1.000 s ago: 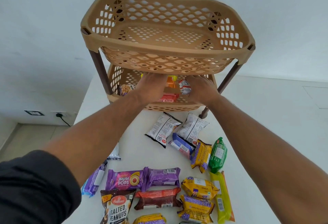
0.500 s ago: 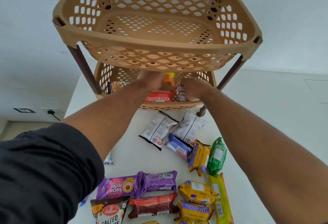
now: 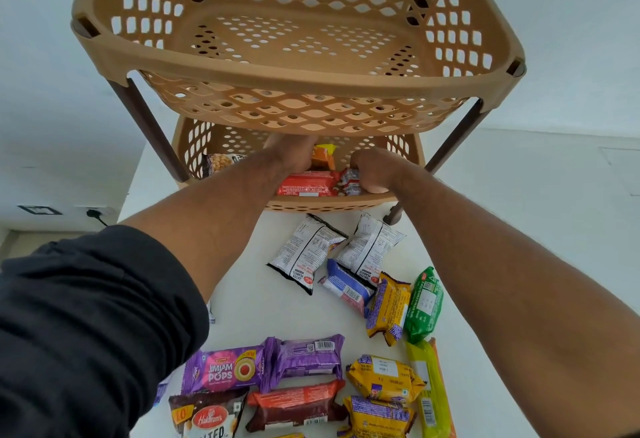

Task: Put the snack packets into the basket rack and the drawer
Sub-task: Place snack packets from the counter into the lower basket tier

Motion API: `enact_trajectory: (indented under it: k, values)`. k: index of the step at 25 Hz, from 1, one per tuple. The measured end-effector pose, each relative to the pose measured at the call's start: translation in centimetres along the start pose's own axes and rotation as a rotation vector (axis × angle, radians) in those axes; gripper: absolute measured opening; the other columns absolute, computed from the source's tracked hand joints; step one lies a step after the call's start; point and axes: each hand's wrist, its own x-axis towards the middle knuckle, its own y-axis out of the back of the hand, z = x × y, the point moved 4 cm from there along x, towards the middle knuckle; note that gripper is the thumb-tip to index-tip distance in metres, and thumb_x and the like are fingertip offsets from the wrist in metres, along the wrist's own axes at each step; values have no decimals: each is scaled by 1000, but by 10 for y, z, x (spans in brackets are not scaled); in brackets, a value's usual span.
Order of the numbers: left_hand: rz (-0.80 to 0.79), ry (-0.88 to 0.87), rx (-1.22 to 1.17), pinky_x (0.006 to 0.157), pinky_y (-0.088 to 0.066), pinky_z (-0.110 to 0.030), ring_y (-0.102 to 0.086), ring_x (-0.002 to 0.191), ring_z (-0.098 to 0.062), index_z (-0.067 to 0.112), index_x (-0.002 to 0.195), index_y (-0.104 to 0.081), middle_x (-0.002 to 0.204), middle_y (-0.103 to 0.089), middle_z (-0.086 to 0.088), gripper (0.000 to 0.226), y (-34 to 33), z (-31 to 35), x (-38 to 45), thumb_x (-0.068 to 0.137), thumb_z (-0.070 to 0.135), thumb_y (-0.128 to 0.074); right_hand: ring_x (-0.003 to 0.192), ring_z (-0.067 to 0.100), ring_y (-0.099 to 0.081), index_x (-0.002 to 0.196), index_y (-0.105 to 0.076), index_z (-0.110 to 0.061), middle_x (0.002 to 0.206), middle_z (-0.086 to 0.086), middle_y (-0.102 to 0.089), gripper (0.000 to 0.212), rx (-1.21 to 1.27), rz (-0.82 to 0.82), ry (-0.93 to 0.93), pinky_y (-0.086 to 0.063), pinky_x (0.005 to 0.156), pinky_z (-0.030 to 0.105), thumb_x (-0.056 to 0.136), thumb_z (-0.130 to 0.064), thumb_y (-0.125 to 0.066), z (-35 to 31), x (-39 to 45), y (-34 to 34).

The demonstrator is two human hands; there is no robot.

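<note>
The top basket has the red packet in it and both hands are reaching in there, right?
Not quite. In the head view the top basket holds nothing. The red packet lies in the lower basket, and the left hand and right hand reach in there.

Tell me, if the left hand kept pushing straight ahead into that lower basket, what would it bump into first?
Probably the orange packet standing just beyond the left hand, then the lower basket's perforated back wall. Depth is hard to judge here, and the hand's fingers are hidden under the upper basket.
</note>
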Motion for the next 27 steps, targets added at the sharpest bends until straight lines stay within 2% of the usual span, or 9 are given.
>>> enact_trajectory:
  k: [4, 8, 12, 14, 16, 18, 21, 24, 27]
  values:
    - [1, -16, -13, 84, -50, -36, -57, 120, -32, 15, 134, -56, 136, -59, -14, 46, -2, 0, 1, 91, 14, -69, 101, 24, -59, 128, -58, -9, 121, 11, -64, 40, 6, -6, 10, -45, 74, 30, 90, 1, -53, 0, 3, -4]
    - [-31, -24, -18, 84, -54, -36, -60, 115, -31, 12, 137, -54, 134, -59, -15, 50, 0, 0, -2, 89, 11, -70, 91, 20, -54, 131, -56, -9, 120, 11, -64, 44, 54, -18, -6, -42, 70, 30, 88, 1, -55, 3, 1, -4]
    - [20, -38, -52, 83, -56, -36, -61, 113, -30, 13, 137, -53, 132, -60, -13, 50, 8, 0, -9, 90, 7, -69, 94, 20, -52, 137, -52, -12, 127, 11, -61, 57, 158, 43, -11, -42, 70, 31, 83, 0, -65, 3, -6, 3]
    - [54, -49, -68, 84, -57, -37, -60, 114, -30, 14, 138, -52, 134, -59, -12, 49, 15, 1, -14, 91, 8, -68, 103, 23, -56, 138, -52, -13, 133, 10, -59, 59, 187, 101, -4, -43, 72, 30, 82, 0, -66, -1, -12, 9]
    - [99, -60, -91, 83, -58, -37, -61, 112, -28, 14, 136, -53, 132, -60, -10, 46, 23, 2, -23, 92, 11, -67, 118, 27, -56, 138, -53, -12, 138, 10, -57, 55, 194, 177, 22, -44, 81, 30, 85, -5, -65, -6, -20, 16]
    - [142, -74, -153, 84, -56, -35, -62, 110, -26, 14, 134, -55, 127, -62, -8, 43, 30, 4, -35, 93, 12, -66, 124, 29, -54, 135, -54, -12, 138, 10, -56, 47, 204, 245, 66, -42, 86, 32, 89, -14, -64, -12, -30, 18]
    - [203, -92, -188, 94, -52, -38, -62, 114, -24, 14, 129, -61, 127, -65, -5, 36, 42, 3, -63, 94, 18, -65, 120, 28, -57, 132, -57, -16, 135, 8, -59, 38, 229, 306, 119, -44, 86, 33, 94, -24, -59, -18, -52, 15]
    - [228, -126, -137, 108, -43, -43, -53, 126, -22, 18, 130, -62, 134, -60, -5, 35, 49, 2, -97, 95, 19, -64, 116, 26, -59, 129, -59, -18, 132, 5, -61, 34, 278, 380, 148, -47, 87, 36, 95, -24, -55, -23, -79, 7]
    - [286, -146, -154, 108, -40, -43, -49, 124, -22, 17, 131, -61, 130, -57, -7, 35, 49, 2, -136, 96, 18, -62, 109, 27, -62, 127, -58, -18, 125, 6, -64, 32, 282, 487, 142, -49, 81, 37, 97, -29, -53, -26, -107, -3]
